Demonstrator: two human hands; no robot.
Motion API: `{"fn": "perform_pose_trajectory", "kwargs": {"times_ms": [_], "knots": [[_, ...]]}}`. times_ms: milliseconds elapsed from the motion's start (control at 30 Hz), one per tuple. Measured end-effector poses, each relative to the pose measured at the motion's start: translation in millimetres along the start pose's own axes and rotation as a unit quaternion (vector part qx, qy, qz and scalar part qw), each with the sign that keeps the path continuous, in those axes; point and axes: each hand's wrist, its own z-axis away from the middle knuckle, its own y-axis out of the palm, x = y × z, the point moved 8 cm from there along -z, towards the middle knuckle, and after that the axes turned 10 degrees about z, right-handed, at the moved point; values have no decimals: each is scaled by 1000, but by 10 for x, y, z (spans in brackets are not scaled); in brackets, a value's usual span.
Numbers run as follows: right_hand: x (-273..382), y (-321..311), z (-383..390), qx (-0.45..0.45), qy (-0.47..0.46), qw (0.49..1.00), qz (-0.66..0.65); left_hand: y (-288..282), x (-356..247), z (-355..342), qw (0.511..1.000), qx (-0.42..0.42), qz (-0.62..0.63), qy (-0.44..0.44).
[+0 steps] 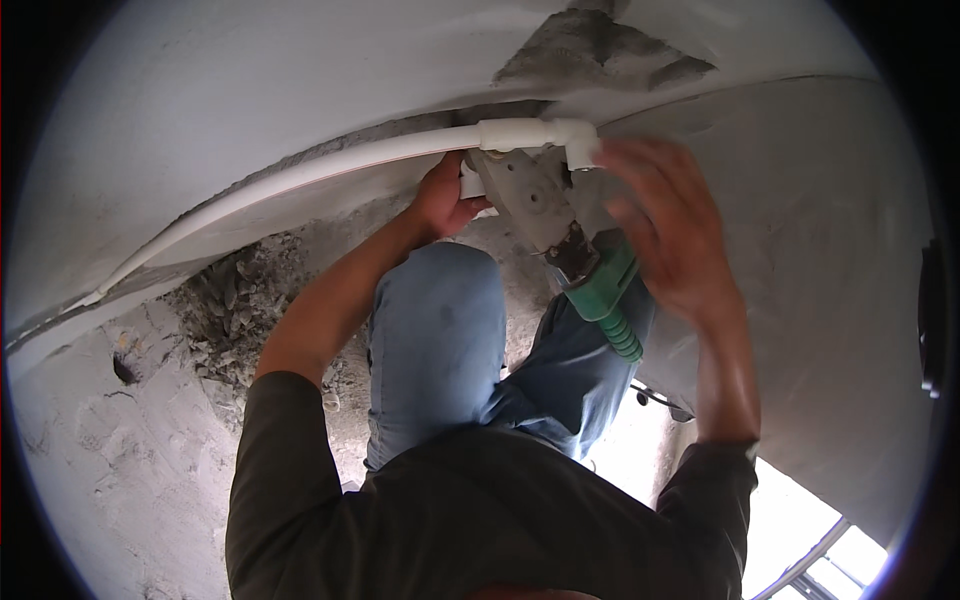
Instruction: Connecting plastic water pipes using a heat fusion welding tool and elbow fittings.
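Note:
A white plastic pipe (330, 165) runs along the wall to a coupling and an elbow fitting (575, 140) at its right end. Just below hangs a pipe welding iron (535, 205) with a flat grey heating plate and a green handle (605, 285), tilted down to the right. My left hand (447, 200) is closed around a short white pipe fitting (471, 182) at the plate's left side; part of its fingers is hidden. My right hand (670, 225), blurred by motion, has its fingers stretched out beside the elbow, with nothing visible in them.
Broken rubble (235, 315) lies along the wall's foot at the left. A rough patch of bare cement (600, 50) marks the wall above the pipe. At the right stands a smooth grey panel (810, 270). My bent knee (437, 330) is close below the iron.

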Motion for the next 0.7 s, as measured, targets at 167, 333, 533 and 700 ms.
{"fn": "perform_pose_trajectory", "kwargs": {"times_ms": [167, 333, 533, 700], "knots": [[-198, 805, -437, 115, -74, 988, 65, 1, 54, 38, 1000, 0, -1, -7], [-304, 1103, -457, 269, 25, 962, 31, 160, -24, 153, 999, -35, -5, -3], [-265, 1131, -473, 261, 38, 964, 29, 112, -16, 108, 1000, 18, -14, 2], [-249, 1105, -460, 252, 15, 967, 40, 186, -38, 149, 998, 1, -55, 33]]}}
